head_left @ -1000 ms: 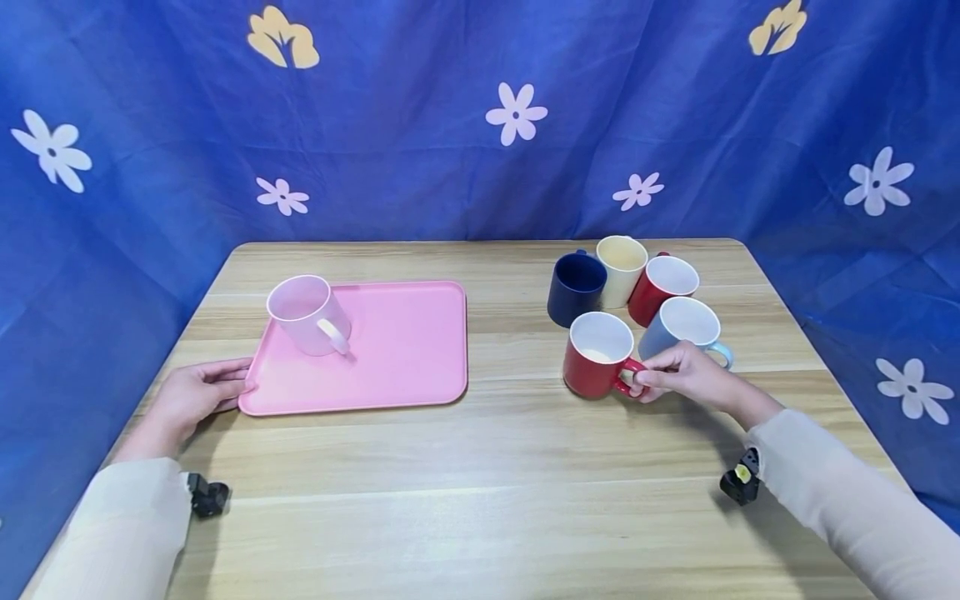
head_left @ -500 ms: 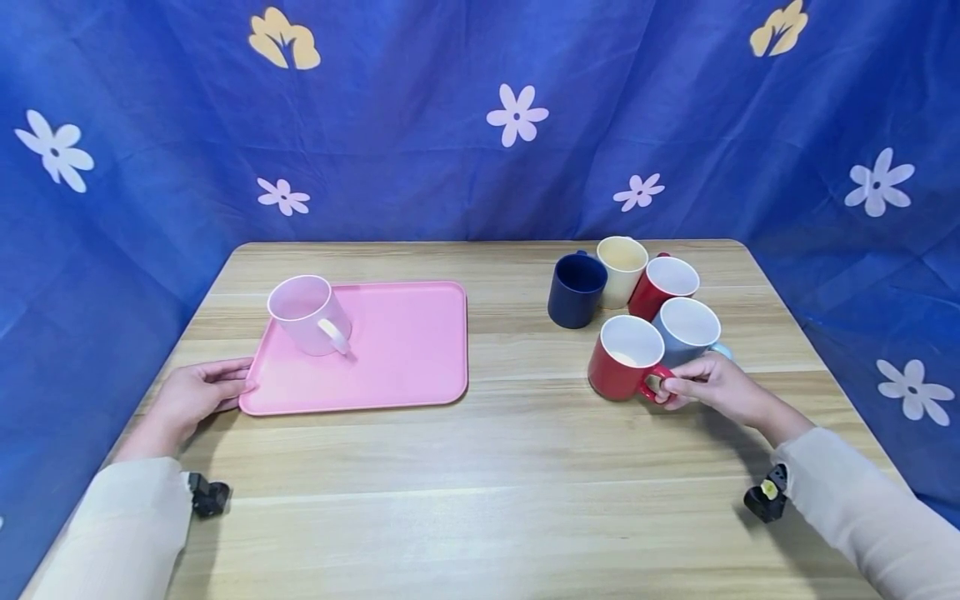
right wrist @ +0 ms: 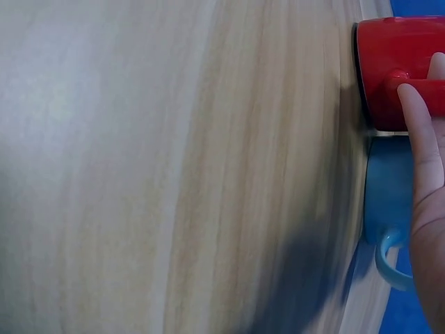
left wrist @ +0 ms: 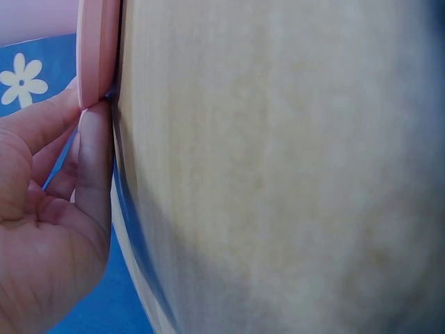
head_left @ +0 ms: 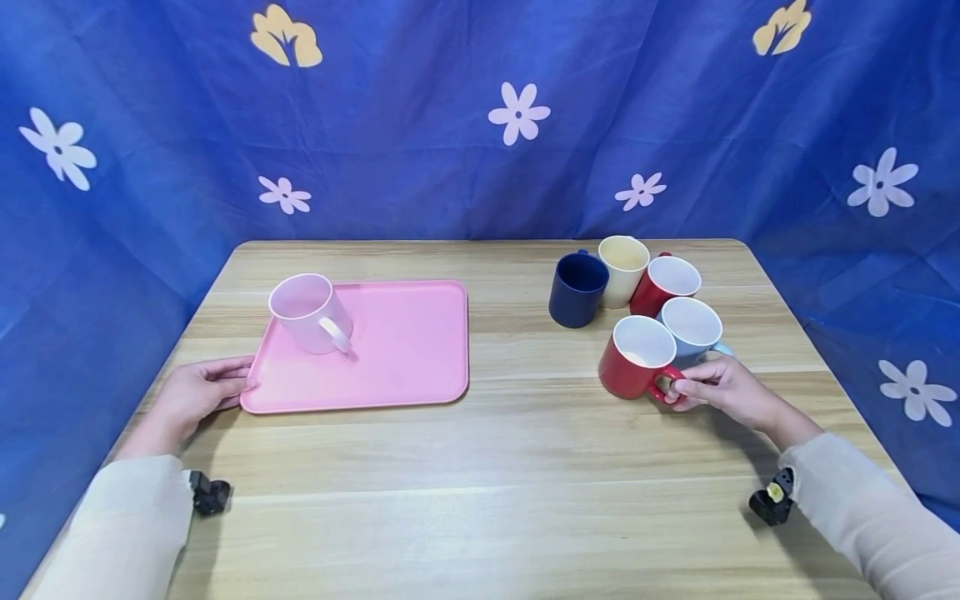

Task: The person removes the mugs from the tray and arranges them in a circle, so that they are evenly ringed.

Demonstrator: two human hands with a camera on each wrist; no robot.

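Observation:
My right hand [head_left: 723, 387] pinches the handle of a red mug [head_left: 628, 371] with a white inside, which stands upright at the front of the mug group. Close beside that mug is a light blue mug [right wrist: 389, 188], partly covered by it in the head view. On the left, my left hand [head_left: 197, 393] holds the near left corner of a pink tray [head_left: 397, 346], its rim [left wrist: 97, 56] between thumb and fingers. A pale pink mug [head_left: 311, 321] stands at the tray's left side, handle facing right and forward.
Behind the held mug stand a dark blue mug [head_left: 577, 292], a cream mug [head_left: 624, 271] and a second red mug [head_left: 663, 287]. They rest on the wooden table [head_left: 480, 492], with a blue flowered curtain [head_left: 420, 125] around its back and sides.
My right hand has moved the red mug to the right, from in front of the dark blue mug to beside the light blue one. The left hand and tray stay put.

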